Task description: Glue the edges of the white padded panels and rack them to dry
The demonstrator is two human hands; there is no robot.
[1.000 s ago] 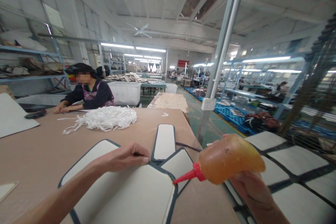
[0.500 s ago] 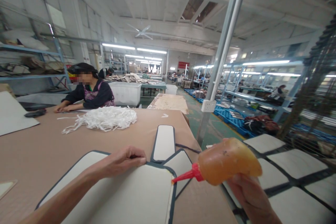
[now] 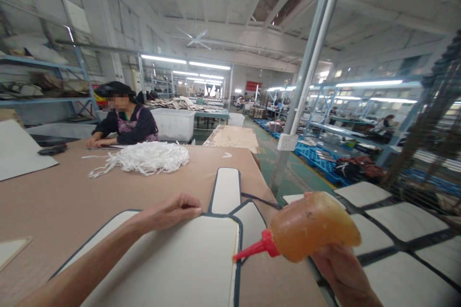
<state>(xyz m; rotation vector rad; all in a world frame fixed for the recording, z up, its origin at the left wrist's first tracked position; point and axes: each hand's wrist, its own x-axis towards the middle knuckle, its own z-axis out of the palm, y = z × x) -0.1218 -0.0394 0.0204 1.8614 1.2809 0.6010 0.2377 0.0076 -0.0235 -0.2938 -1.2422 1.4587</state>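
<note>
A large cream panel [image 3: 173, 261] with a dark edge binding lies in front of me, a rounded corner at its upper right. My left hand [image 3: 176, 213] is closed, its fingers pinching the panel's top edge. My right hand [image 3: 340, 264] is wrapped around a squeeze bottle [image 3: 313, 228] of amber liquid, probably glue, tilted nearly on its side. Its red nozzle [image 3: 254, 249] points left, with the tip at the panel's right edge. A thin yellowish line runs along that edge above the tip. Smaller bound panels [image 3: 226, 192] lie just beyond.
A heap of white strips [image 3: 147, 157] sits farther back on the brown table [image 3: 190, 184]. Across it, a co-worker [image 3: 124, 115] has both hands on the tabletop. A metal post [image 3: 309, 62] rises beyond the table's right edge. More cream panels [image 3: 406, 223] are laid out at right.
The bottle's nozzle tip has slid down along the panel's right edge, toward me. A longer yellowish line shows above it. My left hand keeps its hold on the top edge.
</note>
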